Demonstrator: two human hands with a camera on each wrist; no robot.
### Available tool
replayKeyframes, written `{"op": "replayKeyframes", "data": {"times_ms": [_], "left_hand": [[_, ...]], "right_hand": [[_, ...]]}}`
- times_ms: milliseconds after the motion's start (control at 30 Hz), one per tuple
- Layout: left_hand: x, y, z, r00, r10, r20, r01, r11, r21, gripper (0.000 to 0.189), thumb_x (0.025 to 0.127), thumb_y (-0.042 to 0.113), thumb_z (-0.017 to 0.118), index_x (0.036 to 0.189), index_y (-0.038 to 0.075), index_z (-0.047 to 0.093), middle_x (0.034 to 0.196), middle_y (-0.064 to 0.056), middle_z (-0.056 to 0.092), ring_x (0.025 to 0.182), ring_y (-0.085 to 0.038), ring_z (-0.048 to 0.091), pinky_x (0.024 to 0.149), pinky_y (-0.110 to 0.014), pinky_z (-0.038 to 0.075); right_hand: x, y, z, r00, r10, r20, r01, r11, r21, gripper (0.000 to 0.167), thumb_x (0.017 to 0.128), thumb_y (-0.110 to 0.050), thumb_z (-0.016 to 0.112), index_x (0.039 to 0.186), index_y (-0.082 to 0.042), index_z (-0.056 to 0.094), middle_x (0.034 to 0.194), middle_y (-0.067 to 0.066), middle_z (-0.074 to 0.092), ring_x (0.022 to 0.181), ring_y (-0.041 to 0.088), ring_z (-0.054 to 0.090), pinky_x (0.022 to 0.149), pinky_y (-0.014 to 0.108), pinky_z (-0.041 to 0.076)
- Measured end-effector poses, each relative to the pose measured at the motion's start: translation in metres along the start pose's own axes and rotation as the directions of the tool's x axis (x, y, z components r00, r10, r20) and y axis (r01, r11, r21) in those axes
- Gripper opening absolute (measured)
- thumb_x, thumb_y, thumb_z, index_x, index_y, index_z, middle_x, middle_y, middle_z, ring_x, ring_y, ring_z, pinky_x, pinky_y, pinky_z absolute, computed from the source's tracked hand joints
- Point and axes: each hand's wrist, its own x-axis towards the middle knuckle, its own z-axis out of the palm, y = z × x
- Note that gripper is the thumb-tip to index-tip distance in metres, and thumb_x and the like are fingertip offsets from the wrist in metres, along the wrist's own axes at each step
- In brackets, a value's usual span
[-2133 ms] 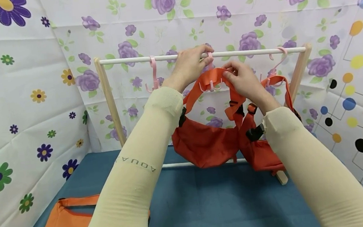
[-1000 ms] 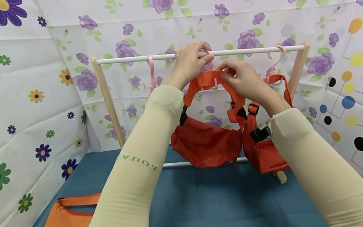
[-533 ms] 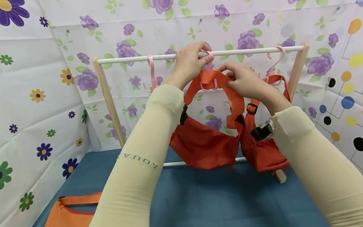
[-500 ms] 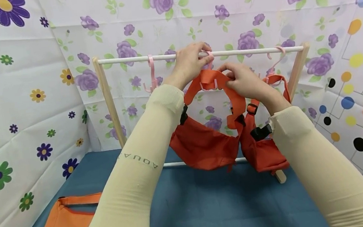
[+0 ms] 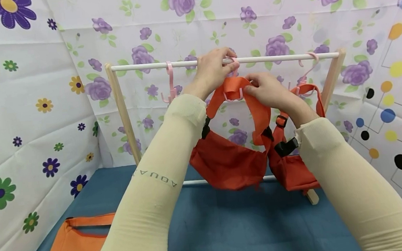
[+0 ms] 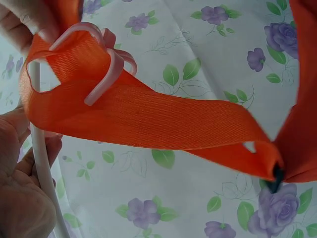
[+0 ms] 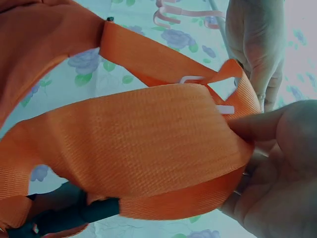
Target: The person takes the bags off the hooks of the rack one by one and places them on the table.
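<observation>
In the head view my left hand (image 5: 214, 70) is at the white rail, its fingers over it and gripping the top of a pink hook hanger (image 5: 235, 74). On that hanger's lower prongs lies the orange strap of a red-orange waist bag (image 5: 231, 160), which hangs below with black buckles. My right hand (image 5: 268, 91) pinches the strap just right of the prongs. The right wrist view shows thumb and fingers on the folded strap (image 7: 143, 139), a prong poking out beside the thumb. In the left wrist view the strap (image 6: 148, 119) loops around the curved pink prongs (image 6: 111, 69).
The rack has a white rail (image 5: 138, 67) between wooden posts. A bare pink hanger (image 5: 171, 82) hangs at left; a second red-orange bag (image 5: 292, 171) hangs at right, close beside the first. An orange bag (image 5: 77, 248) lies on the blue tabletop (image 5: 228, 226) at front left.
My right hand has shifted slightly down the strap, and the strap's right side now lies flatter and wider toward the head camera. My left hand stays at the hanger.
</observation>
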Motion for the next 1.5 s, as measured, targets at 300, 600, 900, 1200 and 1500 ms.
{"op": "replayKeyframes", "data": {"times_ms": [300, 600, 900, 1200, 1500], "left_hand": [[-0.001, 0.000, 0.000, 1.000, 0.002, 0.005, -0.002, 1.000, -0.007, 0.034, 0.105, 0.043, 0.060, 0.132, 0.023, 0.065, 0.133, 0.007, 0.065, 0.133, -0.013, 0.054, 0.111, -0.036, 0.027], [0.000, -0.001, 0.000, 1.000, -0.004, 0.003, 0.004, 1.000, 0.008, 0.033, 0.106, 0.043, 0.059, 0.132, 0.024, 0.065, 0.135, 0.007, 0.064, 0.133, -0.013, 0.054, 0.112, -0.035, 0.028], [0.001, 0.000, 0.002, 1.000, 0.004, -0.004, -0.003, 1.000, 0.007, 0.032, 0.106, 0.043, 0.058, 0.131, 0.024, 0.065, 0.136, 0.007, 0.064, 0.134, -0.014, 0.054, 0.114, -0.037, 0.027], [0.000, 0.002, 0.001, 1.000, 0.001, -0.006, -0.001, 1.000, 0.001, 0.037, 0.107, 0.045, 0.056, 0.137, 0.024, 0.063, 0.138, 0.006, 0.064, 0.134, -0.016, 0.053, 0.114, -0.036, 0.026], [-0.002, -0.001, 0.004, 1.000, 0.006, -0.019, -0.006, 1.000, -0.022, 0.036, 0.108, 0.040, 0.057, 0.137, 0.020, 0.061, 0.133, 0.007, 0.067, 0.129, -0.010, 0.057, 0.114, -0.033, 0.025]], "right_hand": [[0.000, -0.005, 0.001, 0.983, -0.072, -0.167, 0.079, 0.996, 0.035, 0.019, 0.109, -0.014, 0.055, 0.116, -0.004, 0.070, 0.075, 0.005, 0.053, 0.063, 0.016, 0.043, 0.058, 0.026, 0.036], [-0.003, -0.009, 0.005, 0.964, -0.146, -0.221, 0.156, 0.987, 0.027, 0.022, 0.105, -0.005, 0.055, 0.117, -0.005, 0.073, 0.082, 0.007, 0.051, 0.068, 0.019, 0.041, 0.060, 0.026, 0.035], [-0.009, -0.008, 0.010, 0.949, -0.232, -0.212, 0.253, 0.965, 0.075, 0.028, 0.101, 0.003, 0.053, 0.113, -0.005, 0.077, 0.085, 0.010, 0.061, 0.066, 0.020, 0.045, 0.056, 0.023, 0.037], [-0.016, -0.009, 0.012, 0.941, -0.291, -0.174, 0.307, 0.949, 0.069, 0.025, 0.102, 0.002, 0.054, 0.109, -0.003, 0.077, 0.091, 0.010, 0.068, 0.063, 0.018, 0.046, 0.058, 0.024, 0.039], [-0.022, -0.002, 0.014, 0.963, -0.241, -0.124, 0.253, 0.962, 0.098, 0.027, 0.103, 0.001, 0.053, 0.113, -0.005, 0.077, 0.088, 0.010, 0.066, 0.059, 0.018, 0.040, 0.055, 0.025, 0.036]]}}
